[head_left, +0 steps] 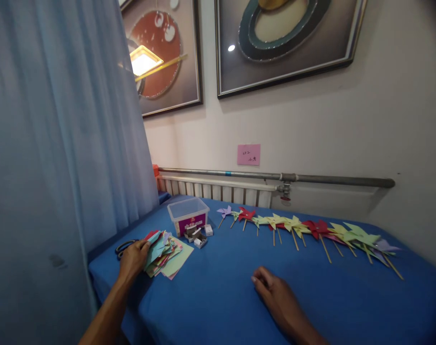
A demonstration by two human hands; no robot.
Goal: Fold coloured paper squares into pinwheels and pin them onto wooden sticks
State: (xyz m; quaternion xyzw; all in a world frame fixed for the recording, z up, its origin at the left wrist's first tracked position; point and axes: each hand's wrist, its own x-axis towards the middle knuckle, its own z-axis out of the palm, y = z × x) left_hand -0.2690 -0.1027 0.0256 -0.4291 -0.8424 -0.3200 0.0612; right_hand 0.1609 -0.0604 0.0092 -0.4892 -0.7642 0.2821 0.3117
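My left hand is at the left of the blue-covered table, its fingers closed on the edge of a light-blue paper piece. That piece lies on a loose pile of coloured papers, some cut or folded, in green, red, pink and yellow. Just beyond the same hand lie dark-handled scissors, partly hidden by it. My right hand rests on the cloth near the middle, fingers curled in, and nothing shows in it.
A clear plastic box with a purple label stands behind the papers, small opened cartons beside it. Several paper pinwheels on sticks lie in a row along the back right. A metal pipe and a radiator run along the wall; a curtain hangs left.
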